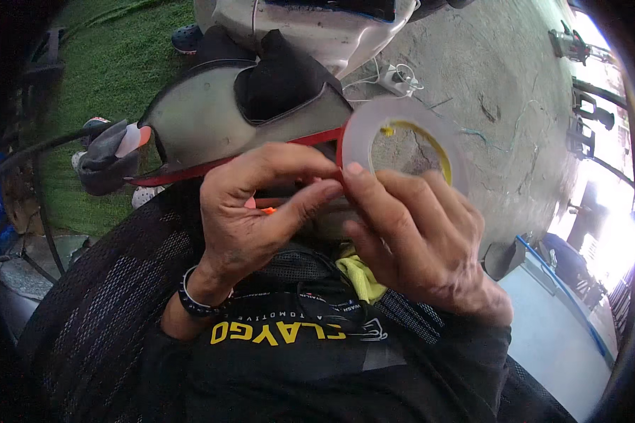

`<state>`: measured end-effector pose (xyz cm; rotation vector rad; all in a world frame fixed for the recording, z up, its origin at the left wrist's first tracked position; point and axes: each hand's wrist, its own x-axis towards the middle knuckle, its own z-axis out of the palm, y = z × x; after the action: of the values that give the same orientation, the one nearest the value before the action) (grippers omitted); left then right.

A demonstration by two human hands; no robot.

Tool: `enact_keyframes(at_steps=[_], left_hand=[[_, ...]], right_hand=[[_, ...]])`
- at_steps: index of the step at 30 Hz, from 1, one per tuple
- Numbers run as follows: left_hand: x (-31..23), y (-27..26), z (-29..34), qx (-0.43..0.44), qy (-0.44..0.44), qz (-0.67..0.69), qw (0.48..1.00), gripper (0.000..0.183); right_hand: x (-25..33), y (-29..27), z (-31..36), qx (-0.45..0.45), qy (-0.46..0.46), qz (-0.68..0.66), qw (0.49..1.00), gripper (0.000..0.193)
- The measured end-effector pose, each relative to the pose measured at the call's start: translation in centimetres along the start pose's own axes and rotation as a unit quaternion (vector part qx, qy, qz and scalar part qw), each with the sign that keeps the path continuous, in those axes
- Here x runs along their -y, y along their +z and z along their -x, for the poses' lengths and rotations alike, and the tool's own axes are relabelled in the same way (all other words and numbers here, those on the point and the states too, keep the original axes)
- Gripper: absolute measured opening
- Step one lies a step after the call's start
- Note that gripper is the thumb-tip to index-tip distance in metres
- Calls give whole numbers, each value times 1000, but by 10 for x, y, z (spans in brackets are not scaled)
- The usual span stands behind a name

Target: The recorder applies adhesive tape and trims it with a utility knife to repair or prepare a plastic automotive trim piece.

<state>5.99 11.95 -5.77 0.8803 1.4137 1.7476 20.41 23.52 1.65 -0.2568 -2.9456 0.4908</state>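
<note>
A wide, flat roll of tape (363,137) with pale sides, red tape at its edge and a yellow inner ring stands up in front of me. My right hand (427,233) grips its near left edge, fingertips against the red tape. My left hand (250,204) pinches thumb to forefinger beside the roll, where the red tape meets the fingertips. Just beyond lies a curved grey panel (197,109) with a dark rounded opening. A red strip (197,171) runs along its near edge. Something orange shows partly behind my left thumb.
A grey cloth (106,166) hangs at the panel's left end. A yellow cloth (362,275) lies near my lap. Beyond the panel are a silvery car part (310,32), a white power strip (400,81) with cords, and green turf (120,49). A pale board (561,338) stands at right.
</note>
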Motion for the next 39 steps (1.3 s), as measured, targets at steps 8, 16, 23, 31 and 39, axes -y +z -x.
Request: enact_keyframes(at_steps=[8,16,23,31,39], left_hand=[[11,-5,11,81,-75,-111,988,11],[6,-5,11,84,-141,-155,974,13],[11,-12,15,123,-144,-152,970,18],[9,-8,9,109,-205,-87,969,10],[-2,-4,-24,94,-91,-160,978,9]], right_hand=[[10,13,18,129,89,-111,981,51],[7,26,23,134,98,-147,975,52],[8,26,19,140,114,-162,970,53],[2,27,20,127,109,-167,972,51],[-9,18,7,110,194,-189,956,46]])
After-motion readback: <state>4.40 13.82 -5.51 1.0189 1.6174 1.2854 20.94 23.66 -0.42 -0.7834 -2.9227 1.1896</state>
